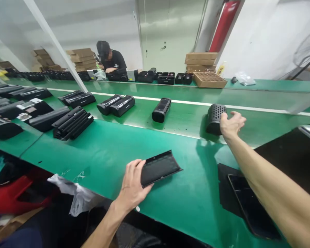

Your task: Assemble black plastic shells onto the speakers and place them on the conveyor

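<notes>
My left hand (133,184) grips one end of a black plastic cover (160,168), its hollow inner side facing up just over the green bench (186,206). Farther out, my right hand (232,124) reaches to a black speaker-like housing (215,119) with a perforated top. The thumb is at the housing's right side, while the other fingers are spread away from it. Another black housing (162,110) lies to its left, and a pair of them (116,104) sits beyond that.
Stacked black covers (72,123) and several housings fill the left side. A phone-like black slab (253,206) lies under my right forearm. Across the line, a co-worker (115,60) bends over the far bench near cardboard boxes (81,58). A partitioned carton (209,80) stands at the back.
</notes>
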Demonstrator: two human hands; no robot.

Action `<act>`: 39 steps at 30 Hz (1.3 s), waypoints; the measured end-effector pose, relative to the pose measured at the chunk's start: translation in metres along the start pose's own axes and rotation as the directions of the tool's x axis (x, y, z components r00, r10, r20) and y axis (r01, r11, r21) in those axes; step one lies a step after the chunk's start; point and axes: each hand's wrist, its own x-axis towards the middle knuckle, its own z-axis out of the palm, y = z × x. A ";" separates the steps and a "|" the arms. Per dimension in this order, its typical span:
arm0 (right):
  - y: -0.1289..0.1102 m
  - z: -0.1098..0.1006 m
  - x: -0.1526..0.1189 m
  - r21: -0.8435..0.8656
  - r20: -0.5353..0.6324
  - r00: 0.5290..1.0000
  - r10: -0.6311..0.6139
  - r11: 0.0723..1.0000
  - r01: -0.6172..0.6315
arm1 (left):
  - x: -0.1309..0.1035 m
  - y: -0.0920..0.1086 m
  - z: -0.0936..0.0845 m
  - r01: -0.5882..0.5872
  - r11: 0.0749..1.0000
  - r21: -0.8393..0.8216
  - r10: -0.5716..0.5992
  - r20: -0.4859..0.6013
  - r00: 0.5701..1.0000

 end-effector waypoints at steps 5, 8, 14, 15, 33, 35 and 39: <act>-0.049 0.031 -0.063 0.141 0.335 0.929 -0.155 0.983 0.113 | 0.000 0.008 0.004 -0.101 0.982 -0.160 0.131 0.192 0.973; -0.071 0.045 -0.103 0.280 0.626 0.697 -0.350 0.935 0.218 | -0.005 -0.001 0.009 -0.116 0.970 -0.215 0.172 0.259 0.950; -0.083 0.053 -0.143 0.320 0.830 0.371 -0.417 0.900 0.296 | -0.016 -0.014 0.014 -0.029 0.960 -0.280 0.092 0.216 0.972; -0.083 0.053 -0.145 0.306 0.838 0.364 -0.406 0.903 0.302 | -0.017 -0.015 0.013 0.015 0.952 -0.306 0.055 0.219 0.974; -0.056 0.023 -0.297 0.303 0.832 0.552 0.045 0.797 -0.522 | -0.065 0.054 0.009 0.606 -0.266 -0.750 -0.347 0.661 0.666; -0.055 0.016 -0.287 0.311 0.820 0.566 0.083 0.766 -0.563 | -0.062 0.046 0.000 0.673 -0.209 -0.709 -0.307 0.701 0.643; -0.056 0.014 -0.255 0.347 0.840 0.537 0.081 0.681 -0.645 | -0.045 0.040 -0.014 0.808 -0.111 -0.579 -0.141 0.814 0.564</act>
